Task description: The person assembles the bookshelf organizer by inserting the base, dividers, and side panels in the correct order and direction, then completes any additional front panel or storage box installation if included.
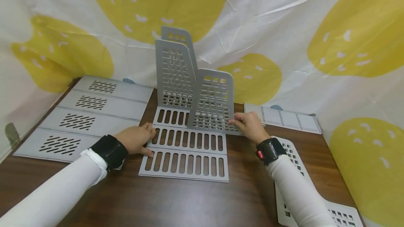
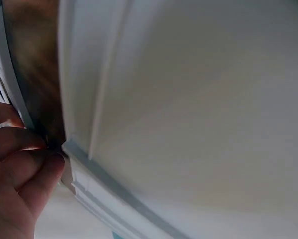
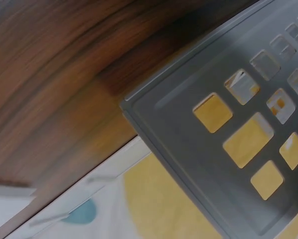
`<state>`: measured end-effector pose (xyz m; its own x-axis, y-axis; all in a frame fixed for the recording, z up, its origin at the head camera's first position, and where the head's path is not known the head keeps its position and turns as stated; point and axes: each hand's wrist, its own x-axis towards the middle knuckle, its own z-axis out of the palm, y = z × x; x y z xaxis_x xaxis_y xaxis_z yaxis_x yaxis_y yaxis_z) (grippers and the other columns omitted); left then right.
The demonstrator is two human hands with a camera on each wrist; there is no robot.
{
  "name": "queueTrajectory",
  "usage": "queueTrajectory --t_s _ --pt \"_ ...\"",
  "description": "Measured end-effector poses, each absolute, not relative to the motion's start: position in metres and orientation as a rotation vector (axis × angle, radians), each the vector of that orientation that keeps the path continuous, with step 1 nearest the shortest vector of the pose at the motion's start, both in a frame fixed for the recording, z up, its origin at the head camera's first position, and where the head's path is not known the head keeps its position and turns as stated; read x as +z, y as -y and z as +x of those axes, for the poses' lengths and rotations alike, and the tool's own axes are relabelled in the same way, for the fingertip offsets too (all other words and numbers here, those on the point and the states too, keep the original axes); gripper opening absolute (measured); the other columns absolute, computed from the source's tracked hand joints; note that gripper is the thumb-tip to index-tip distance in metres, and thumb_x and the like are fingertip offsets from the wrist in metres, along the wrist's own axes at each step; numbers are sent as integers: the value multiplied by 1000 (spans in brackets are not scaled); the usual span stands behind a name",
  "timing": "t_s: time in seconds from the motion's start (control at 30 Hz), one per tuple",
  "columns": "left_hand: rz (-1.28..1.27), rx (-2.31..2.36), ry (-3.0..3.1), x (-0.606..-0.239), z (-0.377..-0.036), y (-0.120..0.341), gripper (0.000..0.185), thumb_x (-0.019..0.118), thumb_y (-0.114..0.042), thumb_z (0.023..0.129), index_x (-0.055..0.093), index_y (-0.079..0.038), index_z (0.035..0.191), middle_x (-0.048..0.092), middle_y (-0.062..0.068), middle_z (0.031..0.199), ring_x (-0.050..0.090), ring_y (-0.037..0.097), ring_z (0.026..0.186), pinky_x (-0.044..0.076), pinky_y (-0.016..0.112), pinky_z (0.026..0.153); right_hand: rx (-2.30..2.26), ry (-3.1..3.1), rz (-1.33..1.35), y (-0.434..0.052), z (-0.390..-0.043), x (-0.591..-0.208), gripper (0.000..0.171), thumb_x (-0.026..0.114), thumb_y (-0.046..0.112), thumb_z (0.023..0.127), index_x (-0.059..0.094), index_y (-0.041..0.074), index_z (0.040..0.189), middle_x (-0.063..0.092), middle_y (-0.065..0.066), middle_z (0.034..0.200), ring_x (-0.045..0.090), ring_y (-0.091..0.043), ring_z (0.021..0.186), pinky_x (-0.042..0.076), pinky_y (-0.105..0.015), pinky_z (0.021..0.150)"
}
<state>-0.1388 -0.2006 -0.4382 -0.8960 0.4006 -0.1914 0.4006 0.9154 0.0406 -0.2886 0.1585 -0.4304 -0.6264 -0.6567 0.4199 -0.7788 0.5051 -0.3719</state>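
Observation:
A light grey slotted panel [image 1: 186,151] lies on the table in front of me, its long slots in rows. My left hand [image 1: 135,139] rests at its left edge, thumb spread apart from the fingers. My right hand [image 1: 250,125] pinches the lower right corner of an upright grey perforated side panel [image 1: 213,102], whose bottom edge is over the slotted panel's right part. Behind stand two taller perforated panels [image 1: 175,69], the rear one mostly hidden. In the right wrist view, a corner of a perforated panel [image 3: 189,154] appears close up.
To the left lies a wide grey panel [image 1: 104,113] with slanted slots. A narrow folded panel [image 1: 287,118] is at the back right. Another perforated panel [image 1: 342,213] lies under my right forearm. A lemon-print cloth [image 1: 252,20] hangs behind the brown table [image 1: 189,202].

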Motion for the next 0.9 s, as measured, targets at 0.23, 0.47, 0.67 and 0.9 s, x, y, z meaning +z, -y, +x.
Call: queueTrajectory --t_s 0.23,0.47,0.67,0.9 --pt "626 46 -2873 -446 -140 200 82 72 -50 75 53 11 127 45 39 134 46 49 126 46 52 98 823 2506 1289 -137 -286 -432 37 69 22 85 44 14 59 26 11 52 24 -1 47 21 -18 47" --pt "620 30 -2867 -444 -139 204 82 72 -50 76 52 12 127 44 40 134 46 50 126 46 52 98 862 2511 1287 -128 -286 -430 39 69 22 85 42 14 58 29 9 51 25 -2 47 22 -18 46" --pt "622 22 -2883 -443 -139 204 79 74 -49 74 56 10 123 47 39 132 48 49 124 48 52 96 835 2478 1286 -117 -281 -431 39 70 21 84 41 14 58 26 10 53 23 -2 47 21 -18 47" --pt "586 41 -2869 -438 -137 202 79 74 -48 76 54 11 125 46 39 134 46 49 127 45 52 99 854 2445 1314 -97 -276 -430 39 68 21 85 41 13 58 26 8 52 23 -2 47 21 -18 48"
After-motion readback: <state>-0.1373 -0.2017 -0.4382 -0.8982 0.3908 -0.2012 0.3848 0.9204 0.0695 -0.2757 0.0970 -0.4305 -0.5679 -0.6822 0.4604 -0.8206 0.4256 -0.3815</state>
